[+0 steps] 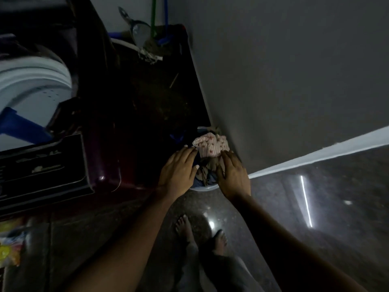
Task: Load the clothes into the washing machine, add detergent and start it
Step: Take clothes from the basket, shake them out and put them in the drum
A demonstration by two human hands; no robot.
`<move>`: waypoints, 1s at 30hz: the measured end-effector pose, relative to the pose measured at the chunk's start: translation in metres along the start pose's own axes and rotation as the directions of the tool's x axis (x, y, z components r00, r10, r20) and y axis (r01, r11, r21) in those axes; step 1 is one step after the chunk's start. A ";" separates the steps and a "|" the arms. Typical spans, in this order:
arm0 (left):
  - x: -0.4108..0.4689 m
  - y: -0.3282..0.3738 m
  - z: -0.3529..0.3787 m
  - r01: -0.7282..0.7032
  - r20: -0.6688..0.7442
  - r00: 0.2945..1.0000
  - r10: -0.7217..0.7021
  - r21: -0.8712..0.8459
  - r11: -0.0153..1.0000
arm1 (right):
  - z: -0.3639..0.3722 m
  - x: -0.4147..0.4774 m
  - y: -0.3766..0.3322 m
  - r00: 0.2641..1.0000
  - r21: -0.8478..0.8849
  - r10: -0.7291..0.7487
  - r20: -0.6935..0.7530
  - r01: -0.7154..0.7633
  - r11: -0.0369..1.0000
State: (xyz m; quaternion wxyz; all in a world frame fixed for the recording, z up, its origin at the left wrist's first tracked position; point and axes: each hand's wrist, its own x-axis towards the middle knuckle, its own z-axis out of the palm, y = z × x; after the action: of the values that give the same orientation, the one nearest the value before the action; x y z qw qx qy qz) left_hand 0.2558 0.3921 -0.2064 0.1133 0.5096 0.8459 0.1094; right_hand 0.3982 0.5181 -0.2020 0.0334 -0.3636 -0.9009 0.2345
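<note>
A dark maroon top-loading washing machine (109, 127) fills the left, with its lid up and the pale drum (31, 85) in sight. On the floor beside its right side stands a pale tub (205, 188) of clothes, with a pink patterned cloth (211, 145) on top and darker clothes under it. My left hand (179, 167) lies over the tub's left side, fingers straight, tips at the pink cloth. My right hand (232, 174) lies over the tub's right side, fingers spread on the clothes. Neither hand is seen gripping anything.
A grey wall (294, 81) with a white skirting runs close on the right. Behind the machine stand a bucket and green and blue handles (155, 15). A yellow packet (8, 249) lies at the lower left. My bare feet (202, 232) stand on the glossy dark floor.
</note>
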 end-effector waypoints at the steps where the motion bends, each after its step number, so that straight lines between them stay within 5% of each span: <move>1: 0.006 -0.004 0.013 -0.016 0.004 1.000 0.016 0.002 1.000 | 0.010 0.008 0.008 1.000 -0.002 0.005 0.017 -0.005 1.000; 17: 0.099 -0.063 0.203 0.124 -0.008 0.992 -0.127 -0.143 0.982 | 0.163 0.170 0.111 0.957 -0.168 0.067 0.283 -0.019 0.986; 23: 0.103 -0.063 0.209 0.153 -0.019 0.987 -0.160 -0.194 0.969 | 0.176 0.180 0.106 0.916 -0.004 0.172 0.363 -0.183 0.983; 26: 0.103 -0.063 0.195 0.193 -0.016 0.980 -0.200 -0.206 0.959 | 0.165 0.172 0.093 0.966 0.153 0.200 0.165 -0.225 0.962; 30: 0.102 -0.057 0.167 0.239 -0.053 0.966 -0.254 -0.200 0.950 | 0.146 0.150 0.082 0.946 0.585 0.323 -0.017 -0.252 0.771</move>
State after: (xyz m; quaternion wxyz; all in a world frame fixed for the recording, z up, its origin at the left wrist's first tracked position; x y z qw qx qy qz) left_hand 0.2124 0.4677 -0.3909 0.1416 0.3822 0.8920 0.1953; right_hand 0.3065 0.6119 -0.3849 0.1576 -0.4829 -0.7177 0.4763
